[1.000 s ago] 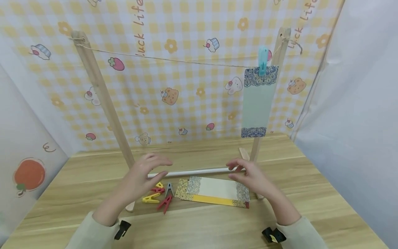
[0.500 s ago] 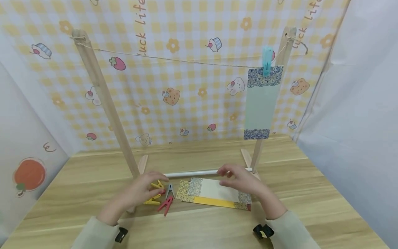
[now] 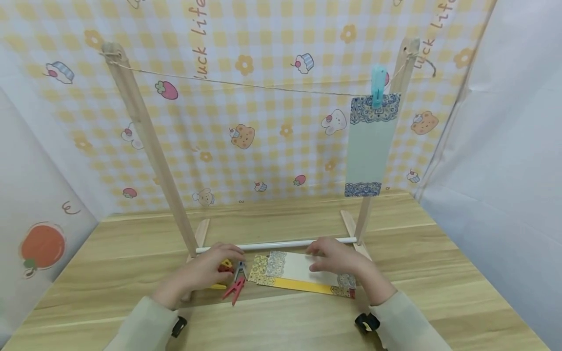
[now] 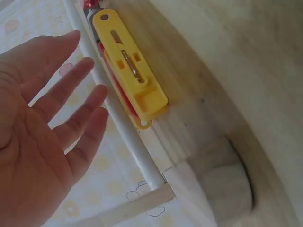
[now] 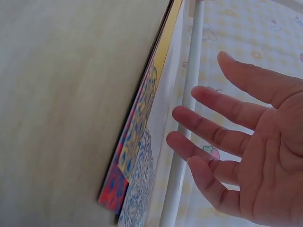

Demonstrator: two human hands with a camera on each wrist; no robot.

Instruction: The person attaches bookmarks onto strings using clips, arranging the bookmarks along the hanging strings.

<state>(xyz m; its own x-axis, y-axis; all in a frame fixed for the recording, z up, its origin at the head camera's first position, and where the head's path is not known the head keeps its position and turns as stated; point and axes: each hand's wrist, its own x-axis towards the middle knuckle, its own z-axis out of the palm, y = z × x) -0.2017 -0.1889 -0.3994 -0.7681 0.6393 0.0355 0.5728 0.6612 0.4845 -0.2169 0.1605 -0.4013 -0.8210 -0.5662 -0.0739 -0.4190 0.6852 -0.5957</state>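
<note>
My left hand [image 3: 210, 267] hovers over a group of clothespins, its fingers spread and relaxed with nothing between them. In the left wrist view a yellow clothespin [image 4: 130, 66] lies beyond the fingertips. A grey clothespin [image 3: 240, 270] and a red clothespin [image 3: 234, 291] lie to the right of this hand, which partly hides others. Over the stacked cards is my right hand [image 3: 335, 256], fingers loosely bent and holding nothing. On top lies a cream card [image 3: 298, 265] with lacy patterned ends; a yellow card [image 3: 303, 286] sticks out beneath it, and a red corner shows below.
Two wooden posts [image 3: 151, 141] carry a string [image 3: 246, 85] across the back. A pale green card [image 3: 370, 151] hangs near its right end from a blue clothespin [image 3: 377, 87]. A white rod [image 3: 276, 244] joins the posts low down, behind the cards.
Both hands have come down and closer in, the left to the clothespins, the right over the cards. The hanging card and the things on the table stay put.
</note>
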